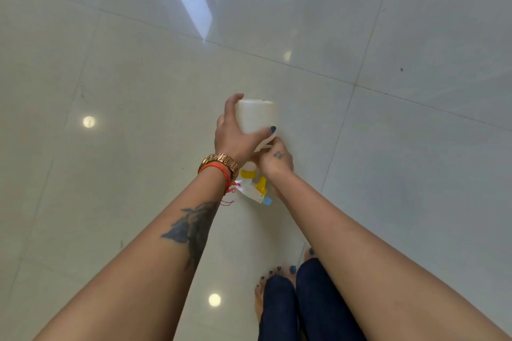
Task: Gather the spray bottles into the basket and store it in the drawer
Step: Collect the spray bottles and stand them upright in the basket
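Note:
A white spray bottle [256, 116] is held in the air over the floor, its base pointing away from me and its yellow-and-white trigger head [256, 188] with a blue nozzle tip pointing back at me. My left hand [235, 135] wraps the bottle's body from the left, thumb across the front. My right hand [275, 159] grips the bottle lower down, near the neck, with a white strip, maybe a label, at its fingers. No basket or drawer is in view.
Glossy pale floor tiles [138, 77] fill the view, with ceiling lights reflected in them. My bare feet [277, 277] and dark trouser legs are at the bottom, right of centre.

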